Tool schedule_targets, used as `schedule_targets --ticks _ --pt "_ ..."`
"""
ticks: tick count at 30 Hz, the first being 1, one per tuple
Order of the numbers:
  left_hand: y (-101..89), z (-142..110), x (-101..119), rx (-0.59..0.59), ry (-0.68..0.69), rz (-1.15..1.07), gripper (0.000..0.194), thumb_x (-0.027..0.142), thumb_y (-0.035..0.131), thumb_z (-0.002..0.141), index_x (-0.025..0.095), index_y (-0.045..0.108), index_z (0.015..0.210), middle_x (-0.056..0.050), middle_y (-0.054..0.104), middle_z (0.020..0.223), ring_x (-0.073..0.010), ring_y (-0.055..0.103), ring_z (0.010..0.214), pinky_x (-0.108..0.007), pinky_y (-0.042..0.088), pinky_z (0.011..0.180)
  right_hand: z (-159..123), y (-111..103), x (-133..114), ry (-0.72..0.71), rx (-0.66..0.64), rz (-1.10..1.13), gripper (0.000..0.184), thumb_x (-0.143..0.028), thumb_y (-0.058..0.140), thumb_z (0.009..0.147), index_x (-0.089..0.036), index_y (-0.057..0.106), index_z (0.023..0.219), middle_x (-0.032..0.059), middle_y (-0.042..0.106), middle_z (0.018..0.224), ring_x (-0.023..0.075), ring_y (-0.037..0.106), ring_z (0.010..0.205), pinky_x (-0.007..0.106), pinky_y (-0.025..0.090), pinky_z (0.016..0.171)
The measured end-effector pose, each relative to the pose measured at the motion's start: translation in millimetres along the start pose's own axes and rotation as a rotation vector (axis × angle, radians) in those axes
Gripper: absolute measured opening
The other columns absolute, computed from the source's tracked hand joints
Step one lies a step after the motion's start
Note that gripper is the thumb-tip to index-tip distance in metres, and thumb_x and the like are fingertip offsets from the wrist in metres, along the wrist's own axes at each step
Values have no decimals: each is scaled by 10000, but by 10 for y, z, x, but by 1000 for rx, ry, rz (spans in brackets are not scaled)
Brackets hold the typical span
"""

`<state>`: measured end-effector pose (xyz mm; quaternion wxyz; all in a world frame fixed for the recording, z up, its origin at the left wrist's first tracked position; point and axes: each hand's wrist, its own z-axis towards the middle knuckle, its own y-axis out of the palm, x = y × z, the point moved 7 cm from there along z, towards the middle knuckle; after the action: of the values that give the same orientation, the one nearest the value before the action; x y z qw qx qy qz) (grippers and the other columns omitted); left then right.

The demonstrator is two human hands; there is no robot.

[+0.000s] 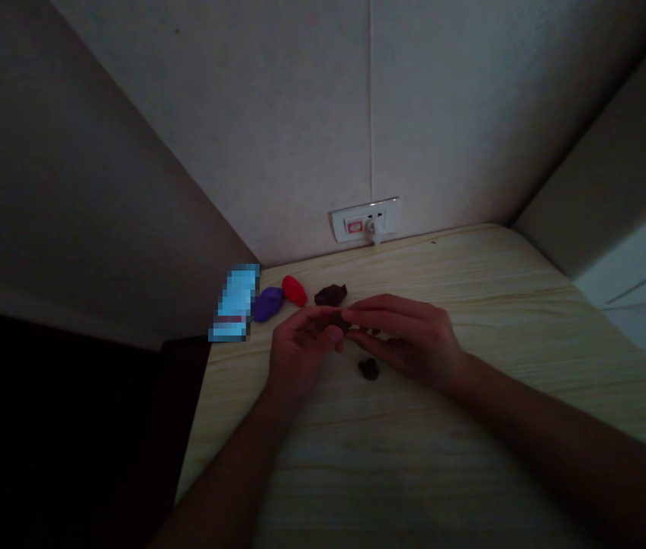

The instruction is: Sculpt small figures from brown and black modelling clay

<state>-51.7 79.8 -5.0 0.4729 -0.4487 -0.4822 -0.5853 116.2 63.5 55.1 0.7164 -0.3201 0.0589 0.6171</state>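
Between the fingertips of both hands is a small piece of dark brown modelling clay. My left hand pinches it from the left, thumb in front. From the right, the fingers of my right hand press on it, partly hiding it. A larger brown clay lump lies on the table just beyond the hands. Nearer to me, below the right fingers, sits a small dark lump. A purple clay lump and a red one touch each other beyond my left hand.
A blurred-out light blue rectangle lies at the left edge of the wooden table. On the wall behind is a socket plate with a white plug in it. Walls or panels stand close on both sides.
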Motion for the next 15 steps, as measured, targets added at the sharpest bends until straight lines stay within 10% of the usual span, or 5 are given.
schedule_targets --ticks 15 --pt "-33 12 -18 73 2 -32 315 384 910 685 204 804 920 -30 767 742 -111 621 532 -240 524 522 -60 -5 -158 -245 -86 -218 437 -120 618 974 -211 609 1401 143 744 1268 239 774 991 370 680 771"
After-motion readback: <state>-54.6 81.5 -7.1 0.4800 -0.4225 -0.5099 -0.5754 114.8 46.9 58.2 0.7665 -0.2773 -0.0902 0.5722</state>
